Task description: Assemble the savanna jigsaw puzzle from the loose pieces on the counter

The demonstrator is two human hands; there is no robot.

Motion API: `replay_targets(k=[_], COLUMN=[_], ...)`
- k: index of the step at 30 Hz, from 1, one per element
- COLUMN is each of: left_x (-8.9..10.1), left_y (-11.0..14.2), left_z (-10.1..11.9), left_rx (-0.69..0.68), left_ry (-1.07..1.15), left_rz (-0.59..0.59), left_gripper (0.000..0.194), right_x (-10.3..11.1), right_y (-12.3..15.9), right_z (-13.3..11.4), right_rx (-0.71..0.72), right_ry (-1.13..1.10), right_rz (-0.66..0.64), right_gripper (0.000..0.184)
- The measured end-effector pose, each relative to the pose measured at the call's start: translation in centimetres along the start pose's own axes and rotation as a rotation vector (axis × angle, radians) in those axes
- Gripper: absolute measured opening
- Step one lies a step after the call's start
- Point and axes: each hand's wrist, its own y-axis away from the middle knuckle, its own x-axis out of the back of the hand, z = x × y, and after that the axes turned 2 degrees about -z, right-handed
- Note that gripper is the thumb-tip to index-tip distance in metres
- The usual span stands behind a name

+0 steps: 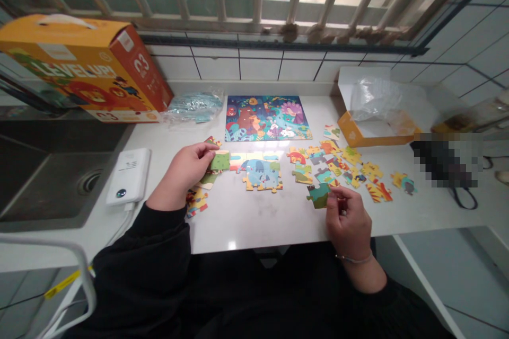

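Between the fingers of my left hand [191, 172] is a green puzzle piece [220, 160], held over a few other pieces on the left. My right hand [349, 220] pinches a dark green puzzle piece [318, 195] by its right side, low over the counter. In the middle lies a joined section of puzzle showing a blue elephant [261, 172]. Loose pieces [338, 161] are scattered to the right, and several orange and red ones [197, 202] lie beside my left wrist. Behind the joined section lies a dark blue picture of forest animals [267, 118].
An orange puzzle box [75, 66] stands at the back left by the sink [59, 185]. A white power bank [129, 176] with a cable lies on the left. At the back right is an open box [377, 130] with plastic wrap; a bag of pieces [194, 107] rests behind.
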Motion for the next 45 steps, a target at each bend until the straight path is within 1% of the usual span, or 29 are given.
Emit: replay_targets(k=[5,8,11,16,18,20,22,25,27,30,32,33,36,38,40,42,45], left_x=[0.0,0.2,1.1,4.1,5.2,5.8,6.0,5.7,5.2,4.2,3.3,2.8,0.7,-0.8,-2.3,-3.4,-4.2], left_y=[-0.3,-0.5,-0.9,-1.4,-1.4,-1.4,-1.4,-1.5,-1.5,-1.2,-0.9,-0.6,0.0,0.3,0.5,0.7,0.8], left_z=[-0.4,-0.6,-1.0,-2.2,-2.6,-2.9,-3.0,-2.8,-2.5,-1.5,-0.6,-0.2,1.1,1.6,1.8,1.7,1.3], left_rx=[0.011,0.008,0.008,0.025,0.059,0.117,0.164,0.161,0.121,-0.047,-0.199,-0.273,-0.455,-0.552,-0.629,-0.683,-0.708], left_ry=[-0.006,-0.035,-0.075,-0.237,-0.311,-0.373,-0.407,-0.432,-0.465,-0.511,-0.494,-0.469,-0.381,-0.352,-0.347,-0.361,-0.403], left_rz=[-0.009,0.05,0.144,0.393,0.442,0.434,0.399,0.363,0.37,0.388,0.343,0.294,0.104,-0.034,-0.163,-0.264,-0.316], left_gripper=[0.036,0.035,0.034,0.024,0.019,0.018,0.018,0.026,0.031,0.031,0.028,0.027,0.024,0.023,0.023,0.025,0.027], right_x=[0.0,0.0,0.0,0.2,0.2,0.2,0.1,0.0,0.0,0.0,0.0,0.0,0.0,0.0,0.0,0.0,0.1], right_y=[0.0,-0.1,-0.1,-0.2,-0.3,-0.2,-0.1,0.0,0.0,0.0,-0.1,-0.2,-0.3,-0.4,-0.4,-0.4,-0.5], right_z=[0.0,0.0,0.0,-0.2,-0.2,-0.2,-0.1,0.1,0.2,0.2,0.0,-0.1,-0.3,-0.3,-0.3,-0.3,-0.4], right_rx=[0.002,-0.004,-0.001,0.018,0.018,0.015,0.015,0.017,0.01,0.0,-0.002,-0.003,0.017,0.068,0.126,0.166,0.202], right_ry=[-0.004,-0.01,-0.01,-0.012,-0.01,-0.008,-0.007,-0.004,-0.008,-0.014,-0.013,-0.011,-0.014,-0.023,-0.034,-0.044,-0.043], right_rz=[0.008,0.0,-0.001,-0.003,-0.003,-0.004,-0.004,-0.007,-0.014,-0.022,-0.024,-0.022,-0.025,-0.048,-0.086,-0.122,-0.165], right_gripper=[0.026,0.027,0.026,0.024,0.025,0.025,0.026,0.025,0.026,0.026,0.027,0.027,0.025,0.023,0.019,0.018,0.019])
